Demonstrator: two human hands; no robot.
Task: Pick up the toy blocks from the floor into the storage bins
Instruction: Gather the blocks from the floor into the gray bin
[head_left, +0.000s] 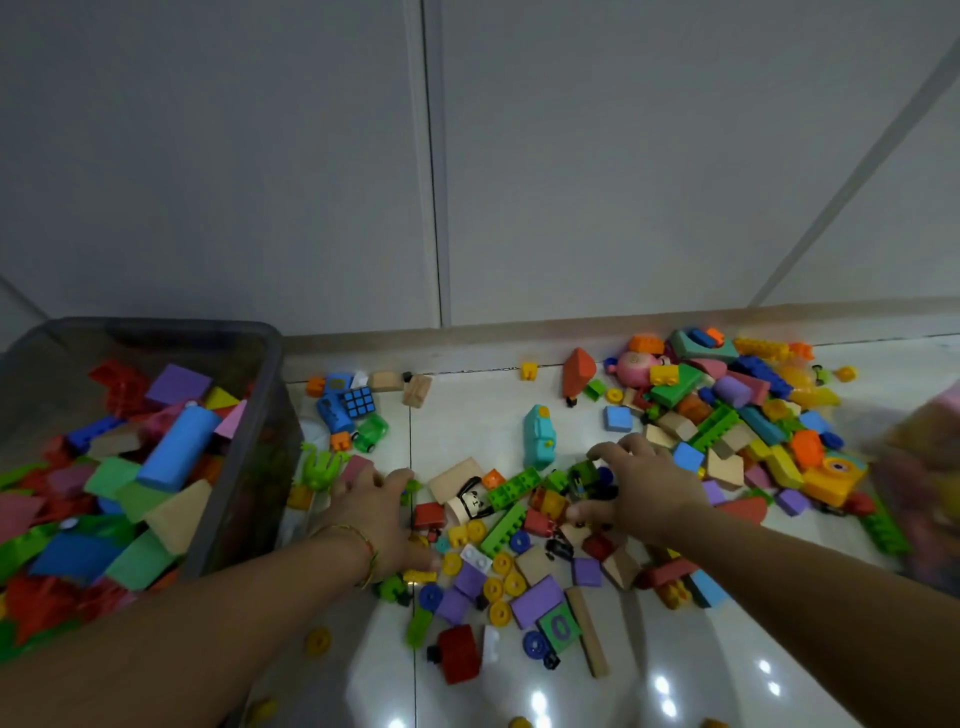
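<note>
Both hands were down among the scattered blocks (504, 527) on the floor. The left hand (374, 512) lay spread and flat, holding nothing, and the right hand (641, 491) curled over a cluster, its grip hidden. An overfull scoop could shed small round pieces on the carry to the bin (278, 395) at the left. That bin looked heaped, so blocks might slide off.

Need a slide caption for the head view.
Left hand and right hand reach into scattered colourful toy blocks on white tiled floor beside a part-filled grey plastic storage bin.
</note>
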